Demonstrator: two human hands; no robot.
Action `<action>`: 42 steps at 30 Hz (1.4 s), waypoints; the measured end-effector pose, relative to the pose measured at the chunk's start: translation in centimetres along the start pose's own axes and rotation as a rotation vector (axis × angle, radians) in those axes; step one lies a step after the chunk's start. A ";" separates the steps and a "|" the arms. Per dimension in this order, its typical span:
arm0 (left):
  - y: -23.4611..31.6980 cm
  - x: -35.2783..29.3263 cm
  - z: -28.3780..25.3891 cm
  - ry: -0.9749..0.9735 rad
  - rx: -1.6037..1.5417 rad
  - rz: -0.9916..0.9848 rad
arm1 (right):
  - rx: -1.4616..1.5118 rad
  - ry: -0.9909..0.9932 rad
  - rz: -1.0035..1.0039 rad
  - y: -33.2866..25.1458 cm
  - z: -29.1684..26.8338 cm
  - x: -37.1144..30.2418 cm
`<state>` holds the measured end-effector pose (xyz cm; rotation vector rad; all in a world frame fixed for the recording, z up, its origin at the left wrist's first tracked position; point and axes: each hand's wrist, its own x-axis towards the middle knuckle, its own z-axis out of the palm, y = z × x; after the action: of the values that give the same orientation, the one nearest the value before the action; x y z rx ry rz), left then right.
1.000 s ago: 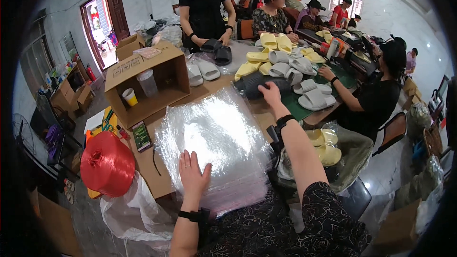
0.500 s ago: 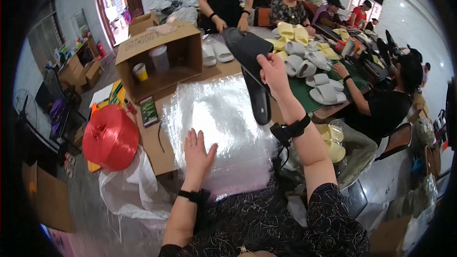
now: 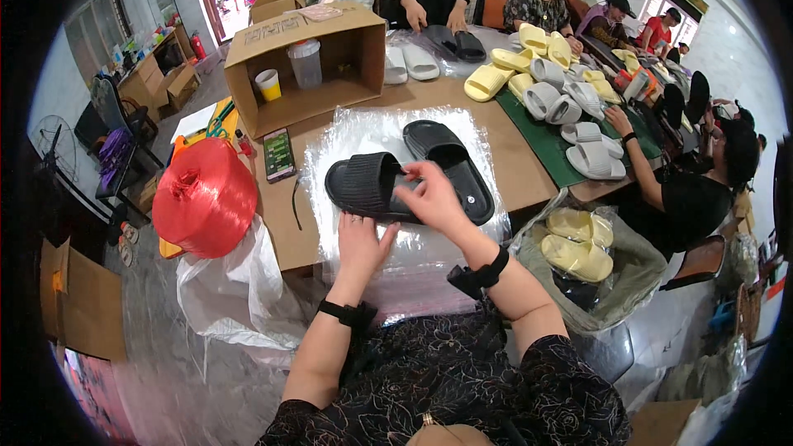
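Observation:
Two black slide slippers lie on a stack of clear plastic bags (image 3: 396, 289) in front of me. The left slipper (image 3: 368, 182), with a ribbed strap, points left; the right slipper (image 3: 458, 169) lies slanted beside it, toe away from me. My left hand (image 3: 362, 246) rests on the plastic with fingers stretched out, its fingertips at the near edge of the left slipper. Over that slipper's footbed is my right hand (image 3: 435, 201), thumb and forefinger apart near the strap opening. I see nothing held between them.
An open cardboard box (image 3: 310, 62) holds a plastic container and a yellow cup. A phone (image 3: 279, 155) and red twine roll (image 3: 205, 198) lie left. Yellow and grey slippers (image 3: 545, 83) cover the right side; a sack (image 3: 578, 272) holds yellow ones. Co-workers sit and stand around.
The black slipper my right hand held up now lies on the plastic, and a pair is there. My right hand has come down to it. The view has shifted slightly.

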<state>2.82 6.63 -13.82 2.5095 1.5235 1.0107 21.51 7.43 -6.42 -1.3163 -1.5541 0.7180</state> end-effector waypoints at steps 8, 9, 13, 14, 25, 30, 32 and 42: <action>-0.1 0.1 0.0 0.055 -0.031 0.020 | -0.702 0.063 0.151 3.0 -4.1 2.3; -0.1 0.0 0.0 0.024 -0.026 0.006 | -0.689 0.016 0.111 3.1 -4.0 2.7; 0.0 -0.1 0.1 0.053 -0.027 0.015 | -0.699 -0.045 -0.035 2.9 -2.6 4.2; -0.1 0.0 0.1 0.052 -0.023 0.020 | -0.711 -0.047 -0.094 2.9 -2.2 4.7; 0.0 0.2 0.6 0.110 0.010 0.061 | -0.574 -0.088 -0.205 4.5 -0.2 6.1; -0.3 -0.2 0.3 -0.007 0.025 0.009 | -0.517 0.111 -0.161 1.6 -1.3 3.2; -0.3 -0.2 0.3 -0.020 0.021 -0.014 | -0.556 0.141 -0.086 0.5 -1.6 2.1; -1.2 -0.2 1.4 -0.021 0.114 0.009 | -0.804 0.138 -0.144 5.2 0.0 0.1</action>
<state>2.58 7.51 -15.40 2.5953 1.6091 0.9206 23.63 8.79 -10.99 -1.7431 -1.8768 -0.1295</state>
